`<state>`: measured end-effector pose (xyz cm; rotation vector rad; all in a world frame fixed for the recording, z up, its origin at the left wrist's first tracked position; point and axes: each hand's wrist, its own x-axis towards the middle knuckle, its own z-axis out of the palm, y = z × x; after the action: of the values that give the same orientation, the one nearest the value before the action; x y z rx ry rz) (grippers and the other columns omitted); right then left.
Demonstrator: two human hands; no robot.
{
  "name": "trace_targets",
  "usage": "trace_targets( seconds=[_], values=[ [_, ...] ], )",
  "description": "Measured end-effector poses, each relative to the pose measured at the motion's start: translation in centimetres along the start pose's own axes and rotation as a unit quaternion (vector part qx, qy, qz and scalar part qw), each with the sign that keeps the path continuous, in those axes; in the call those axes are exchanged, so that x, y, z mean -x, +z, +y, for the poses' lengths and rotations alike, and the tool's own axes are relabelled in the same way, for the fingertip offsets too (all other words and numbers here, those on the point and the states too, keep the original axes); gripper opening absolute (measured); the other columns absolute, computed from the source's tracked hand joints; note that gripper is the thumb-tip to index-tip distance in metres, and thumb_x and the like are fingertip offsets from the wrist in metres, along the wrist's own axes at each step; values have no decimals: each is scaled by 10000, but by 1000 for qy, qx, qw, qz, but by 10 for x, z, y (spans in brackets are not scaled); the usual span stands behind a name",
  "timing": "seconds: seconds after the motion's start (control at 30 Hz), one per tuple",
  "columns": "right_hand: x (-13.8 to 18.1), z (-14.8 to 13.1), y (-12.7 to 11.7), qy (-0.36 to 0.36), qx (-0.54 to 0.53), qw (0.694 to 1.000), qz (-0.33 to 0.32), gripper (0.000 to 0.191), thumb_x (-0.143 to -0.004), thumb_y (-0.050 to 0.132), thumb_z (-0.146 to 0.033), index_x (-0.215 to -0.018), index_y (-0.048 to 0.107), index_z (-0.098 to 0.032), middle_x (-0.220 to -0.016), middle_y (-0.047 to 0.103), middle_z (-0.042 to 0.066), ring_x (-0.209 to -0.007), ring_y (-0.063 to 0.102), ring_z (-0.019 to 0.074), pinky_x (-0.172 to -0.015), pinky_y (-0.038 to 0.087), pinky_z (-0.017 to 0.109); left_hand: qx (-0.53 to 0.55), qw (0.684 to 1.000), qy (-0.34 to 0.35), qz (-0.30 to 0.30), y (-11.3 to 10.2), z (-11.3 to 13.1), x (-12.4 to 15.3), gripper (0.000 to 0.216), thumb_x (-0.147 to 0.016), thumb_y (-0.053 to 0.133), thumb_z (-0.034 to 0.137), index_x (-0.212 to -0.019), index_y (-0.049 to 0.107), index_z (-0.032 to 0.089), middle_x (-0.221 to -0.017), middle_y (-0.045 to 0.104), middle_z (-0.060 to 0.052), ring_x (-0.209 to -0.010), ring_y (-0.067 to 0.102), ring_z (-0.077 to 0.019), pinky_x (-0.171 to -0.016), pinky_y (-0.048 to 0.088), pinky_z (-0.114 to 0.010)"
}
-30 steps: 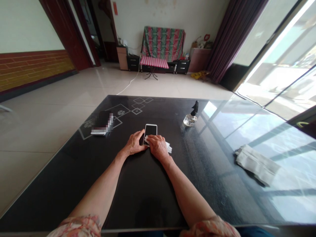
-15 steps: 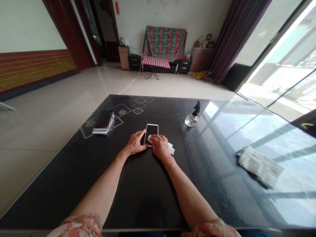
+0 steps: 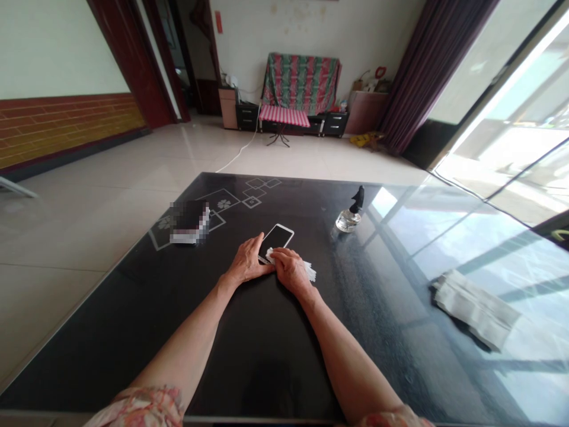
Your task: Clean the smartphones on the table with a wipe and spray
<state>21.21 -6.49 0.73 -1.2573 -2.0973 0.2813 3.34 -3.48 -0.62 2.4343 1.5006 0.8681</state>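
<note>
Thumb and fingers of the left hand [image 3: 249,260] are parted in a half-open curve about the near-left corner of a white-edged phone [image 3: 279,235], holding it, while the right hand [image 3: 291,271] has its fingers bent over a crumpled white tissue [image 3: 310,272] on the phone's near end; how tightly either squeezes cannot be told. The phone is at the middle of the reach, dark screen up, its far end angled toward one o'clock, on a glossy black table [image 3: 267,356]. From the phone, the left hand sits at eight o'clock and the right at five, the tissue's loose end poking out toward four.

Farther out, a clear spray bottle [image 3: 349,221] with a black trigger head stands upright between two and three o'clock. A folded pale cloth [image 3: 476,308] lies well apart between three and four. Between nine and ten rests a pixelated object [image 3: 190,222], its details hidden. Beyond the table, at twelve, is a small stand with a pink-striped cover [image 3: 284,115].
</note>
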Motion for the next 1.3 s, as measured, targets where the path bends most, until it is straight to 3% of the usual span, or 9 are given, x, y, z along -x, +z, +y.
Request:
trace_targets(
  seconds=[0.1,0.27,0.5,0.6,0.77,0.87,1.07,1.3],
  values=[
    [0,0,3,1,-16,1000,14,287,-909,469,-127,-1018,714,-230,-1139,691,29,-1008,627,159,-938,449,284,-10,1000,-21,17,2,4,-1,992,-662,744,486,-1467,289,125,-1324,549,-195,-1244,507,-368,-1041,416,-508],
    [-1,4,3,70,16,996,61,270,-918,473,-152,-1021,714,-219,-1152,673,60,-1040,602,195,-956,437,328,20,999,-41,14,-2,3,-3,929,-652,738,354,-1454,320,140,-1300,590,-147,-1224,523,-333,-1038,428,-470],
    [-2,-6,2,-21,26,999,-5,249,-951,484,-226,-1025,721,-232,-1123,669,51,-1020,567,197,-953,416,321,43,999,-21,-2,-3,-4,-2,857,-657,684,288,-1435,366,124,-1269,618,-139,-1191,541,-312,-1024,448,-450],
    [-5,1,1,17,42,999,12,253,-953,477,-222,-1001,725,-234,-1107,674,47,-1011,558,200,-943,402,323,41,999,-28,-3,-3,-3,-1,861,-644,683,272,-1436,375,136,-1279,611,-132,-1201,533,-316,-1037,438,-460],
    [-11,21,-4,142,80,983,85,275,-951,451,-199,-1000,720,-229,-1141,656,60,-1024,534,221,-938,377,347,41,999,-26,-9,-4,-3,0,843,-667,674,294,-1441,382,136,-1321,584,-132,-1227,511,-319,-1066,412,-465],
    [-12,25,-5,168,90,978,86,284,-960,435,-219,-1031,709,-238,-1182,632,68,-1036,517,233,-921,374,354,51,998,-24,-7,-4,-4,0,838,-670,670,307,-1441,388,140,-1326,583,-127,-1231,508,-319,-1068,410,-466],
    [-12,17,-5,133,106,984,57,291,-962,424,-215,-1020,708,-248,-1141,644,71,-1001,504,231,-910,370,359,58,998,-26,11,-1,-8,0,818,-646,650,281,-1424,422,175,-1299,601,-100,-1222,523,-309,-1055,430,-460],
    [-2,-27,13,60,95,994,17,245,-938,480,-226,-1024,707,-256,-1142,652,46,-1005,512,226,-901,382,347,45,999,-13,-4,0,-10,-1,782,-619,605,220,-1386,465,153,-1278,619,-112,-1199,538,-304,-1038,451,-448]
  ],
)
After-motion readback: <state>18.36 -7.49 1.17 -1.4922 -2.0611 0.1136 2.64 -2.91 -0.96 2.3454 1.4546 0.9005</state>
